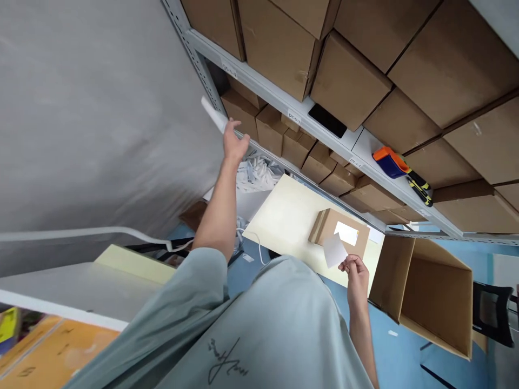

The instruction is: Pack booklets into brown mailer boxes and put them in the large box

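Note:
My left hand [235,143] reaches up and forward near the left shelf post, thumb and fingers apart. A white strip, perhaps paper seen edge-on, [213,113] lies right against its fingers; I cannot see any grip on it. Below that hand is a heap of crumpled white paper strips [259,173]. My right hand [355,270] pinches a small white paper label [334,250] by its corner. Just beyond the label, a closed cardboard box [320,229] bearing a white label [346,233] rests on the cream tabletop [284,210].
Brown boxes [348,81] fill the grey metal shelf [267,94] overhead. On its edge lie a black phone-like slab [327,120] and an orange-and-blue tool [391,162]. A large open carton [436,297] stands at right, near a black chair [492,313]. A white shelf [73,292] juts in at left.

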`<state>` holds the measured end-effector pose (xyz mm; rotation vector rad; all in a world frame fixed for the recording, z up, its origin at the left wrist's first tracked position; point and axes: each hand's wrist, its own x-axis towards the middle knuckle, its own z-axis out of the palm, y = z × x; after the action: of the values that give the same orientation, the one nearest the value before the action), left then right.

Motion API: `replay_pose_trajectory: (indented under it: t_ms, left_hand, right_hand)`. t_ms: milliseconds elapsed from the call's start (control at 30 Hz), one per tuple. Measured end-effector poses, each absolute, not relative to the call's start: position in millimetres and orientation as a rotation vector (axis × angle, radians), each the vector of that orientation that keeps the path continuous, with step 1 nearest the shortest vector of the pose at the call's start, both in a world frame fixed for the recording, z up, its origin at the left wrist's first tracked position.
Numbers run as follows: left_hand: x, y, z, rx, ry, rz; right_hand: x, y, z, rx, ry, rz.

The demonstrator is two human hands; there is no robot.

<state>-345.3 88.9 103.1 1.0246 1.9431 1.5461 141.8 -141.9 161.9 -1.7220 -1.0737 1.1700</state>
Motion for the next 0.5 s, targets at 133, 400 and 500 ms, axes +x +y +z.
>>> replay_pose_trajectory:
  t_ms: [133,400,500]
  left_hand:
    - [-267,62,78,0.920,1.840,1.635]
    - [-52,-83,61,0.961,1.214,1.132]
    - [-15,-110,74,0.828,1.063,1.064]
  right_hand:
    - [145,-141,161,-1.762,-1.109,1.064]
    - [173,-136,159,-1.851,-1.249,0.711]
    - [180,-134,165,-1.805,-1.469,0.509]
